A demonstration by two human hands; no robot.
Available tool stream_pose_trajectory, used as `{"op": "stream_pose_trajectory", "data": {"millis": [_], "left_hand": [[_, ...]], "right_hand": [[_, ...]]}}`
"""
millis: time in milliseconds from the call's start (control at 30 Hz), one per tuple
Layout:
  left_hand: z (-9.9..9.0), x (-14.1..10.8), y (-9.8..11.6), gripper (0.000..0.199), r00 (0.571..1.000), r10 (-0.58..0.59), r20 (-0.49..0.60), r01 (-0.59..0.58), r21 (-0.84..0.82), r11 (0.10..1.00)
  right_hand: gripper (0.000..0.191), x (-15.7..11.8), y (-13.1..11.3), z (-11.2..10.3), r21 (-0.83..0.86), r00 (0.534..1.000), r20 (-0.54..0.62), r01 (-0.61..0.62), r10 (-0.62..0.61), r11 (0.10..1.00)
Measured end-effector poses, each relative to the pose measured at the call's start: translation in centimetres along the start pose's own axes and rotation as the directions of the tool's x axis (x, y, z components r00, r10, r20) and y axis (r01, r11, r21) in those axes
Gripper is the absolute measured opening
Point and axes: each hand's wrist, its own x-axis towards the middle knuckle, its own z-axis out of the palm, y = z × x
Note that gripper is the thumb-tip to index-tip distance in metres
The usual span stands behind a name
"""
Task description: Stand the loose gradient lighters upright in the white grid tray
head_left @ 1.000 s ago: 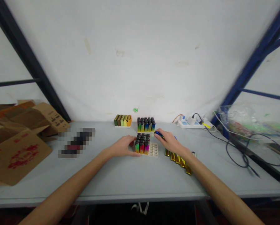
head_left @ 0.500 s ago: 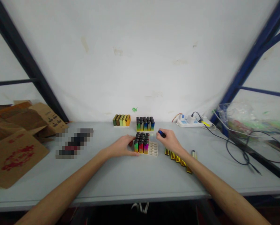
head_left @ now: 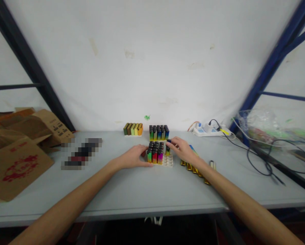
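A white tray (head_left: 169, 162) with round holes holds rows of upright, black-topped lighters (head_left: 155, 154) in green, red and purple. At its left end is my left hand (head_left: 134, 157), thumb along the front corner and fingers round the back, gripping the tray. Over the tray's right part my right hand (head_left: 181, 149) pinches a single lighter (head_left: 168, 149), upright, with a black top and a gold lower body. Whether its base sits in a hole I cannot tell. Several gold-ended lighters (head_left: 189, 166) lie in a row beneath my right forearm.
Behind the tray stand a block of blue and yellow lighters (head_left: 159, 134) and a block of green-to-orange ones (head_left: 133, 130). A power strip (head_left: 205, 131) with a black cable (head_left: 249, 160) lies right. Cardboard boxes (head_left: 22, 163) and a pixelated dark item (head_left: 82, 154) are left.
My right hand has moved slightly left with its lighter, which has gone from tilted beside the tray to upright over it. My left hand keeps its place at the tray.
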Motion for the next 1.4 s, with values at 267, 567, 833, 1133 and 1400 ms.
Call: {"op": "stream_pose_trajectory", "data": {"millis": [267, 567, 833, 1133, 1400], "left_hand": [[0.0, -0.1, 0.0, 0.064, 1.0, 0.017, -0.006, -0.017, -0.023, 1.0], [0.1, 0.0, 0.0, 0.066, 1.0, 0.028, -0.01, -0.028, 0.007, 1.0], [-0.2, 0.0, 0.3, 0.066, 0.999, 0.039, -0.002, -0.038, 0.016, 0.999], [0.1, 0.0, 0.0, 0.065, 1.0, 0.02, -0.014, -0.02, -0.01, 1.0], [0.0, 0.0, -0.2, 0.065, 1.0, 0.017, 0.005, -0.017, 0.0, 1.0]], "right_hand": [[0.041, 0.4, 0.6, 0.5, -0.006, 0.997, 0.06, -0.039, 0.039, 0.999], [0.036, 0.3, 0.9, 0.1, -0.131, 0.971, 0.191, 0.169, -0.142, 0.977], [0.036, -0.4, 4.0, -4.7, -0.397, 0.997, 0.033, -0.055, 0.074, 0.916], [0.04, -1.5, 7.4, -6.3, -0.558, 0.804, 0.155, -0.409, 0.574, 0.722], [0.035, -0.6, 5.5, -6.4, -0.194, 0.959, 0.167, -0.195, 0.228, 0.961]]}}
